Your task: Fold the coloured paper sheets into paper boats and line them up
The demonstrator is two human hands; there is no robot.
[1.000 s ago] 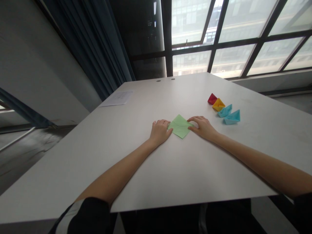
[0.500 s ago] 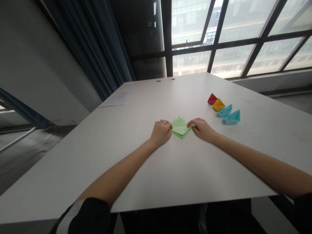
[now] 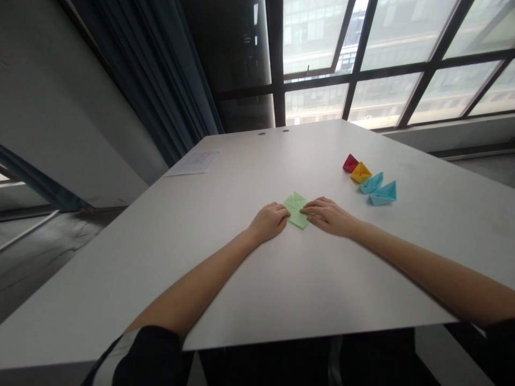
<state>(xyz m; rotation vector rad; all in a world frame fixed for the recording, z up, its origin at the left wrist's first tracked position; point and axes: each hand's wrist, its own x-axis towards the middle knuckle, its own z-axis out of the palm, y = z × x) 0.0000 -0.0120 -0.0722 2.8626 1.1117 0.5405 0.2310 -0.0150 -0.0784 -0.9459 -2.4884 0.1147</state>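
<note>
A light green folded paper (image 3: 296, 202) lies on the table as a flattened diamond, one corner toward me. My left hand (image 3: 271, 221) is closed at its left corner, with curled fingertips gripping the edge. From the right, my right hand (image 3: 328, 215) reaches over the paper with its fingers stretched out and lying on the surface. Those fingers cover the right corner. Creases run across the upper half of the sheet.
Folded paper boats stand in a slanting row at the right: a red one (image 3: 351, 163), a yellow one (image 3: 361, 172) and two light blue ones (image 3: 383, 193). A printed sheet (image 3: 193, 162) lies at the far left of the white table (image 3: 241, 289). Windows are behind.
My right hand has slid left from the paper's right corner onto its surface, its fingers straightening. My left hand has shifted slightly right. The paper's layers now lie flatter together.
</note>
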